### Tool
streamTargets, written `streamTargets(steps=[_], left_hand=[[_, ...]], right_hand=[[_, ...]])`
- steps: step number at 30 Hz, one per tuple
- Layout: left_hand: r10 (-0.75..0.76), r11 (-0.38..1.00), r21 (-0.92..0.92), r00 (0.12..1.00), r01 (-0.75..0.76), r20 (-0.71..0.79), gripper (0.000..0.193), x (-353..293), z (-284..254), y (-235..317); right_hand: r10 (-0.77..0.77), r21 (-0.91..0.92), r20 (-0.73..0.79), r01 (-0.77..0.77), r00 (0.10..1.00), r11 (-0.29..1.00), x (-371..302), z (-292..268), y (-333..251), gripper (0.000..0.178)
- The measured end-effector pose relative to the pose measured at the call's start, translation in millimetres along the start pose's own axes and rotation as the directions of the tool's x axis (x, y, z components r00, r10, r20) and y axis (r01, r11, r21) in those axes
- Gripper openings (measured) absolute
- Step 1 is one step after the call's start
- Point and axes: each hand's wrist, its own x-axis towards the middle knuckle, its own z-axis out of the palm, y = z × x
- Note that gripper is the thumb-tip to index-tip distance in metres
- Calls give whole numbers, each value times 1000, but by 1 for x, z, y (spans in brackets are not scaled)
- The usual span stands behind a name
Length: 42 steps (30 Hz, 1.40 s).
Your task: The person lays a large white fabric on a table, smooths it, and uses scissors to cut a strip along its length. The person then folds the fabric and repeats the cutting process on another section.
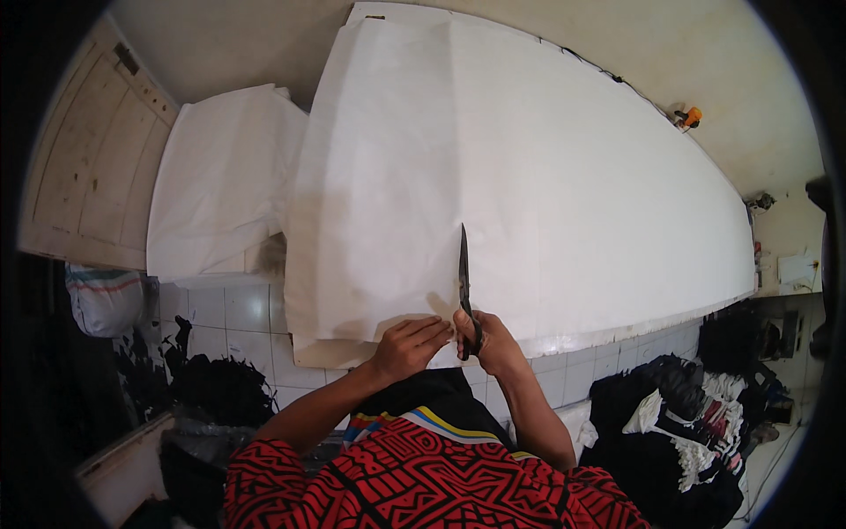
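A large white sheet (546, 203), cloth or paper, covers the long table before me. My right hand (493, 342) grips a pair of scissors (464, 273) by the dark handles, near the table's front edge. The blades point away from me over the sheet and look closed or nearly so, lined up with a crease that runs toward the far end. Just left of the handles, my left hand (411, 349) has its fingers together at the near edge of the sheet, seemingly pinching it; the thumb is mostly hidden.
A smaller white-covered surface (220, 176) stands at the left beside a wooden door (97, 167). Dark cloth scraps (216, 388) lie on the tiled floor at left; a clothing heap (670, 432) is at right. An orange tool (692, 116) sits by the table's far right edge.
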Motion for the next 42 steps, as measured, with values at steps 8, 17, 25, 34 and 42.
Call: streamTargets(steps=[8,17,25,34,42], left_hand=[[15,1000,-12,1000,-15,16,28,11,-7,-5],[-51,993,-108,998,55,42,18,25,-16,-17],[-260,937,-250,965,245,-31,16,44,-39,-71],[-896,292,108,312,950,-318,68,-12,-103,-293],[-969,191,-30,183,981,-168,73,-29,-96,-277]], right_hand=[[-26,32,20,26,999,999,29,-8,-29,83],[-37,59,14,36,999,998,61,-13,-54,77],[-45,21,41,45,998,999,91,-21,-79,76],[44,-7,54,-44,998,999,121,-32,-108,72],[-1,-25,13,2,1000,1000,152,-38,-132,75]])
